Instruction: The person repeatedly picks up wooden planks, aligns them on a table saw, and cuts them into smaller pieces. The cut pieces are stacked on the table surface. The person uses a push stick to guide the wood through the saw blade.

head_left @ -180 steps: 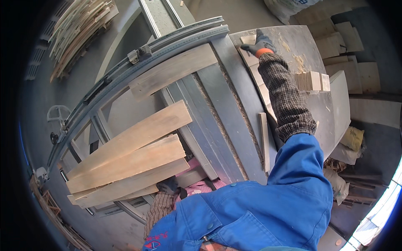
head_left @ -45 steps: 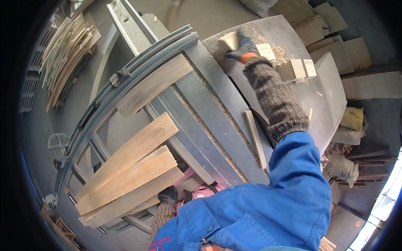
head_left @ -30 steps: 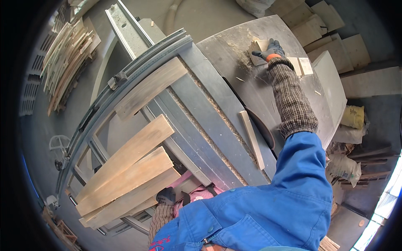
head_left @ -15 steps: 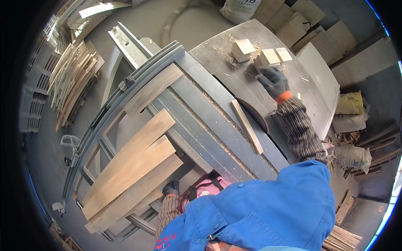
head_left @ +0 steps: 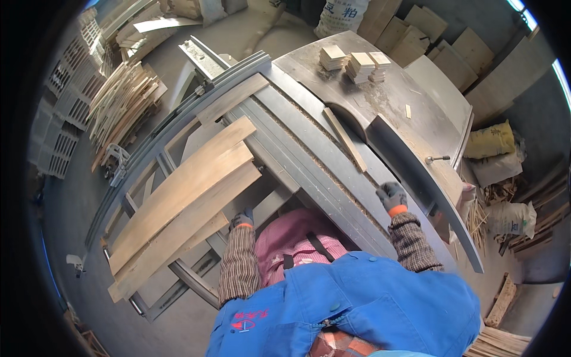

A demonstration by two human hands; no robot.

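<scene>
My right hand (head_left: pixel 392 196), in a dark glove with an orange cuff, is curled at the near part of the grey machine table (head_left: pixel 309 160). Nothing shows in its fingers. A narrow wooden strip (head_left: pixel 345 140) lies on the table a little beyond it. Beside it on the right runs a long dark fence (head_left: pixel 419 169). My left hand (head_left: pixel 241 219), also gloved, has its fingers bent at the near right side of a pile of long wooden boards (head_left: pixel 190 184); what they grip is hidden. Three small stacks of wooden blocks (head_left: pixel 360 66) stand on the far tabletop.
Another board (head_left: pixel 232 98) lies across the far end of the sliding frame. A metal rail (head_left: pixel 202 56) juts out beyond it. Heaped offcuts (head_left: pixel 125 101) are on the floor at left. Sacks (head_left: pixel 491 141) and flat panels (head_left: pixel 455 62) line the right side.
My right hand has drawn back from the block stacks to the near table. The fence now shows where that arm was. My left hand remains beside the boards. The view has shifted.
</scene>
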